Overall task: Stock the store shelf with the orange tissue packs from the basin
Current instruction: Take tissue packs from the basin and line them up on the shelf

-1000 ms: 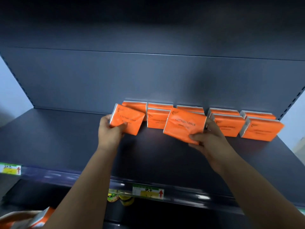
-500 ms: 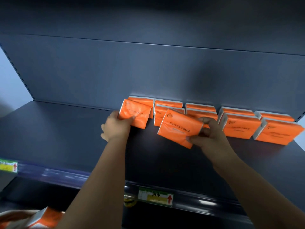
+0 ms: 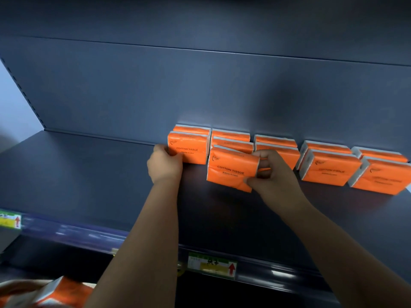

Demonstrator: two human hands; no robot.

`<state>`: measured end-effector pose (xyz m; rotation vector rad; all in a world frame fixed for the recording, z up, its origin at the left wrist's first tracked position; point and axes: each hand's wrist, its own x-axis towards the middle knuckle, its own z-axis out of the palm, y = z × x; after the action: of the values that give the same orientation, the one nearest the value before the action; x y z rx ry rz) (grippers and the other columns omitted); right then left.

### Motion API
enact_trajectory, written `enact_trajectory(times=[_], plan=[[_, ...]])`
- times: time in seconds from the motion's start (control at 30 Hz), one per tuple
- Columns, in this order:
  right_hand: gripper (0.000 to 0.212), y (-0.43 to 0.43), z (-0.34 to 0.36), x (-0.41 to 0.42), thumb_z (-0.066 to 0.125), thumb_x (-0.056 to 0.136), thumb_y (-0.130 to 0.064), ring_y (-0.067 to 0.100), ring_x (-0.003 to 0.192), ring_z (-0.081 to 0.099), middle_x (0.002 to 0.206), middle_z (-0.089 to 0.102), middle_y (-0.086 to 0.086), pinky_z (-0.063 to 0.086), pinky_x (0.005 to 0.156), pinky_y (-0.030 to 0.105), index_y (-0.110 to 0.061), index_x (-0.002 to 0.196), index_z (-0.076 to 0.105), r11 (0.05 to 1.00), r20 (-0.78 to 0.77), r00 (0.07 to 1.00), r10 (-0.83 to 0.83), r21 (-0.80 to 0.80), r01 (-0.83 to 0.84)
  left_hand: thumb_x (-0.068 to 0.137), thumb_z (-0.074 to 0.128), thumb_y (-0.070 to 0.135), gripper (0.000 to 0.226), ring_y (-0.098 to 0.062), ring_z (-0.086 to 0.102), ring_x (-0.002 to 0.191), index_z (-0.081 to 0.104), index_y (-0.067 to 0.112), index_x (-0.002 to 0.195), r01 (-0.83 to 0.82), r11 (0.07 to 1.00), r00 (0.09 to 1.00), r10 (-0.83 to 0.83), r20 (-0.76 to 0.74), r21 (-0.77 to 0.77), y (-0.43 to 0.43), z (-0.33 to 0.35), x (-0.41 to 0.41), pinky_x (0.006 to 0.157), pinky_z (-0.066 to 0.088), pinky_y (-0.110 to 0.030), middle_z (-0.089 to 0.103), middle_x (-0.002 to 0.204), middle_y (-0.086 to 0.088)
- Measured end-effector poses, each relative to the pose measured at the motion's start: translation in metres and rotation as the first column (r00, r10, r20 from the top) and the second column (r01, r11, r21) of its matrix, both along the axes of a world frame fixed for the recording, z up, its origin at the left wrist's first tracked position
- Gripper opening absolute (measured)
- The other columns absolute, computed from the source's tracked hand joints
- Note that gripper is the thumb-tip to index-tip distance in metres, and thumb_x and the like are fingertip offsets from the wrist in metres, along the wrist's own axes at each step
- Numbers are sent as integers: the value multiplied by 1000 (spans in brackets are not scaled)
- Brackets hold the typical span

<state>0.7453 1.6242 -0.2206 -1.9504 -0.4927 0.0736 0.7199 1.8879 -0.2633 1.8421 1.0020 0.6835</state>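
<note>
Left hand (image 3: 165,166): fingers curl round the end pack (image 3: 189,150), upright at the row's left on the shelf (image 3: 89,185). Right hand (image 3: 273,174) pinches a tilted pack (image 3: 232,168) just in front of the second column. Risk: slick, crinkly film slips from the pinch, or a nudge topples the standing row (image 3: 329,167). Packs are soft rectangular blocks; the shelf is smooth dark metal. More packs, blurred, in the basin (image 3: 13,285).

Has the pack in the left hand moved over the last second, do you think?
Yes. The pack in the left hand has straightened and shifted right, squarely before the leftmost rear pack.
</note>
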Motion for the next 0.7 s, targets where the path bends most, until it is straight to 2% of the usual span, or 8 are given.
enact_trajectory(times=[0.07, 0.17, 0.27, 0.37, 0.47, 0.53, 0.6, 0.7], plan=[[59, 5, -1, 2, 79, 80, 0, 12, 102, 67, 113, 64, -10, 60, 83, 41, -39, 119, 57, 1000, 14, 1000, 6, 6, -6, 88, 70, 24, 22, -29, 63, 106, 57, 20, 104, -2, 1000, 1000, 2, -1, -2, 1, 1, 1, 89, 54, -44, 65, 103, 1], [58, 13, 0, 3, 80, 81, -2, 8, 102, 66, 112, 64, -13, 55, 78, 27, -35, 123, 58, 1000, 25, 999, 26, 11, -27, 86, 73, 25, 26, -27, 63, 106, 58, 19, 106, 2, 1000, 1000, -2, 6, -13, 3, 2, 0, 89, 53, -42, 66, 109, -1], [58, 27, 0, 4, 81, 81, -3, 3, 98, 65, 108, 65, -14, 48, 72, 18, -35, 124, 59, 999, 36, 999, 31, 9, -32, 85, 72, 26, 30, -25, 61, 104, 57, 16, 110, -64, 998, 996, 63, 65, 2, 2, 6, -8, 90, 53, -43, 62, 111, 0], [59, 46, -1, 4, 82, 79, -3, 4, 94, 67, 107, 67, -10, 51, 72, 20, -38, 121, 60, 999, 71, 997, 24, 31, -26, 90, 64, 36, 22, -19, 63, 88, 64, 14, 96, -98, 994, 977, 104, 184, -42, -6, 12, -17, 78, 51, -36, 67, 95, 4], [63, 68, -3, 1, 82, 78, -2, 4, 89, 69, 104, 69, -7, 55, 71, 20, -35, 126, 58, 997, 79, 996, 30, 62, -35, 88, 59, 48, 43, -16, 48, 65, 57, 7, 71, 40, 976, 918, 49, 394, -215, -16, 23, -23, 67, 41, -34, 54, 66, 3], [59, 81, -4, -2, 84, 76, -3, 5, 87, 69, 101, 70, -6, 58, 75, 24, -28, 122, 57, 996, 75, 997, -21, 91, 14, 87, 62, 46, 37, -13, 44, 62, 57, 16, 66, 103, 974, 902, -6, 432, -203, -19, 29, -27, 65, 39, -33, 50, 61, 8], [48, 93, -7, -4, 85, 76, -5, 7, 87, 70, 99, 71, -5, 59, 80, 29, -20, 113, 59, 991, 82, 993, -83, 109, 74, 89, 67, 40, 31, -9, 48, 61, 60, 19, 67, 118, 974, 895, -20, 445, -194, -17, 32, -32, 67, 42, -30, 55, 60, 15], [33, 107, -16, -9, 83, 78, -4, 11, 88, 66, 98, 69, -4, 55, 84, 29, -15, 105, 66, 991, 210, 971, -112, 90, 95, 91, 70, 32, 22, -7, 55, 65, 65, 18, 75, 95, 974, 899, 5, 438, -206, -12, 32, -38, 70, 46, -29, 64, 68, 13]])
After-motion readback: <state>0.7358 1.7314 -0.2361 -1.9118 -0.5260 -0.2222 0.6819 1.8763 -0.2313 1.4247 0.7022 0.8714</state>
